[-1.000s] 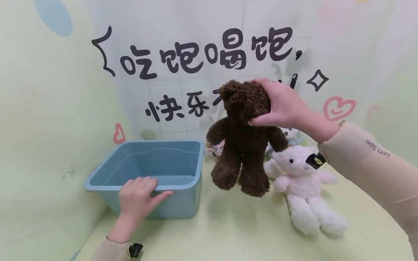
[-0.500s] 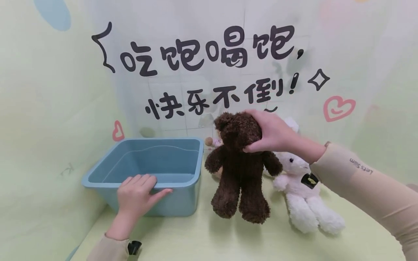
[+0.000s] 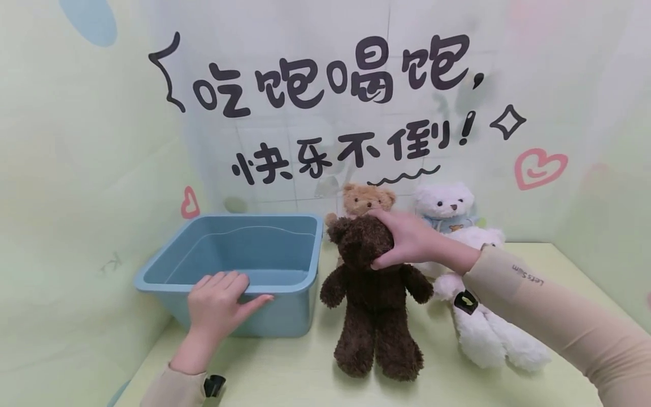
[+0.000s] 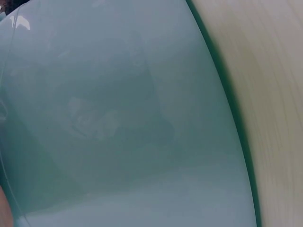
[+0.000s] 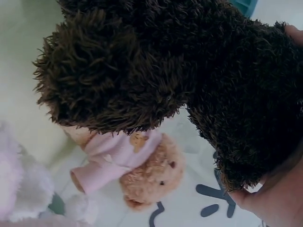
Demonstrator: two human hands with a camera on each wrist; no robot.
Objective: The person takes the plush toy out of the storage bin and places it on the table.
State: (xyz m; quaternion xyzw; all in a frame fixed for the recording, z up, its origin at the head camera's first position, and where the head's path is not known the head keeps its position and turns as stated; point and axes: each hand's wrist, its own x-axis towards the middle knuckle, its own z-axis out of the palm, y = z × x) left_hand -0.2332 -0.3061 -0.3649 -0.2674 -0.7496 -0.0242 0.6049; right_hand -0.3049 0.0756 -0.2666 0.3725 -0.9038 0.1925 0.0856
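Observation:
My right hand (image 3: 414, 240) grips a dark brown teddy bear (image 3: 376, 305) by the head, thumb on the near side. The bear is upright with its legs hanging down, feet close over the tabletop. In the right wrist view its shaggy fur (image 5: 109, 71) fills much of the picture, with thumb and fingers at the right edge. To the left, my left hand (image 3: 213, 302) holds the front rim of a blue plastic bin (image 3: 285, 316), fingers hooked over the edge and thumb along the outside. The bin's outer wall (image 4: 118, 109) takes up most of the left wrist view.
Behind the brown bear sits a tan teddy bear (image 3: 362, 198) in a pink top. A white bear (image 3: 445, 200) in blue clothing is at the back right. A fluffy white plush toy (image 3: 483, 339) lies partly under the right forearm. A printed curtain (image 3: 315, 34) hangs behind the table (image 3: 274, 373).
The right hand has lowered the brown bear toward the table, uncovering the tan bear and the white bear behind. The left hand has stayed on the bin's rim.

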